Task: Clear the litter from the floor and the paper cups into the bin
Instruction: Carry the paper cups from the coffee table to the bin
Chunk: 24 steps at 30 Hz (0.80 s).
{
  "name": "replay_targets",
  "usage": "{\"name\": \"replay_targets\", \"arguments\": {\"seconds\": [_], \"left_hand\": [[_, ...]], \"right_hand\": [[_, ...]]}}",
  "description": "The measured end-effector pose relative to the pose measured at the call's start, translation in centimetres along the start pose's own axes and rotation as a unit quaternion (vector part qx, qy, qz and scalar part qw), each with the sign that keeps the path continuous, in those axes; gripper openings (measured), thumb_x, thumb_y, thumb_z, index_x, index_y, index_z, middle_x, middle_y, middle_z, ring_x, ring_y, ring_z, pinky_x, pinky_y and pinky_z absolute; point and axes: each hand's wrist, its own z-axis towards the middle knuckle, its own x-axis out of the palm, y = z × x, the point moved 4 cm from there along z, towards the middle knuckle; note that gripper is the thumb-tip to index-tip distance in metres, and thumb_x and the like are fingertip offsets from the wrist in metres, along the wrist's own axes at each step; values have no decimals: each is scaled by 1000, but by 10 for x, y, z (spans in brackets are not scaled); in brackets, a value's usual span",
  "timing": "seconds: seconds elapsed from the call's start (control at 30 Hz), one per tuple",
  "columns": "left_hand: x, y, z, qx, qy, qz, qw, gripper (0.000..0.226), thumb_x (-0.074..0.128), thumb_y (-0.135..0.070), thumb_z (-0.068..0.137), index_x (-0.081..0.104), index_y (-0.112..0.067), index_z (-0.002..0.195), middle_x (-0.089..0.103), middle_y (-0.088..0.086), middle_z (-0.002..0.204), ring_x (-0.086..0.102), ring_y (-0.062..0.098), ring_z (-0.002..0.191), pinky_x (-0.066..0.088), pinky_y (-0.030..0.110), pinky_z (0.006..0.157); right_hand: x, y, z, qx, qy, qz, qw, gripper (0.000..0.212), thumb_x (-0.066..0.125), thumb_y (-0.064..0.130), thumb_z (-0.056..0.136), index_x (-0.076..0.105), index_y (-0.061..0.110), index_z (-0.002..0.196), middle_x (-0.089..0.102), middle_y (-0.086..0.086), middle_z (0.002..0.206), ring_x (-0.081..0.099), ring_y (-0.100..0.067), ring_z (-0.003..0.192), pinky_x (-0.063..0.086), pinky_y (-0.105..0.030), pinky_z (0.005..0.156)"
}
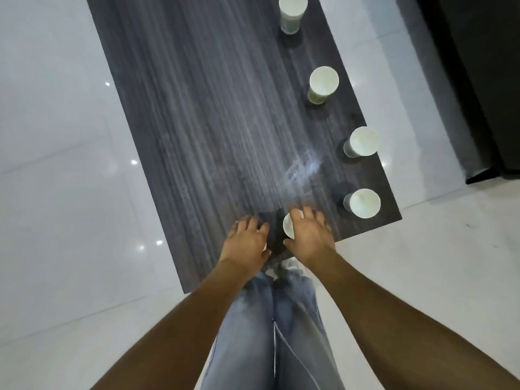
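The right hand (309, 237) hovers with loose fingers right over a paper cup (288, 229). The left hand (247, 240) looks loose too, just beside it.

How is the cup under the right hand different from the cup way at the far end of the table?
The near cup stands by the table's near edge and is mostly hidden under the right hand; the far cup stands at the far end with no hand near it. Only a sliver of the near cup's rim shows, while the far cup shows its rim and side wall. Both are white paper cups standing upright on the dark table.
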Motion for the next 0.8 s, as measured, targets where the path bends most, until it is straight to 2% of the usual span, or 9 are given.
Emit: {"name": "replay_targets", "arguments": {"seconds": [0.13,0.27,0.33,0.5,0.8], "left_hand": [[26,0,9,-2,19,49,999,69,55,-43,91,23,-19,147,19,13,154,12,34,144,10,49,118],[42,6,10,-19,19,59,998,68,58,-25,92,20,-18,148,13,13,156,8,35,145,12,50,118],[45,8,8,-27,11,45,999,67,58,-19,91,21,-18,147,16,13,155,11,33,144,18,47,118],[35,7,-7,-48,-3,5,999,61,58,-21,90,27,-18,143,28,9,148,27,29,136,31,41,110],[-12,10,-81,-124,-56,-52,989,49,57,-19,86,40,-19,132,42,6,132,39,26,123,42,38,94]], "right_hand": [[20,-3,14,-25,4,-11,1000,75,68,32,85,24,27,146,18,-4,155,23,-32,139,33,-46,110],[29,-6,21,-40,3,1,999,69,65,21,87,28,26,145,17,-2,156,25,-30,137,42,-45,104],[30,-7,21,-49,5,-6,999,66,65,17,87,31,24,143,22,-2,153,28,-29,134,46,-42,99],[19,-1,8,-67,-3,-19,998,59,66,18,87,37,22,137,37,-2,140,35,-27,127,48,-38,91],[-26,45,-53,-148,24,-67,986,55,64,18,87,38,22,136,39,-2,137,36,-28,125,49,-41,89]]}}
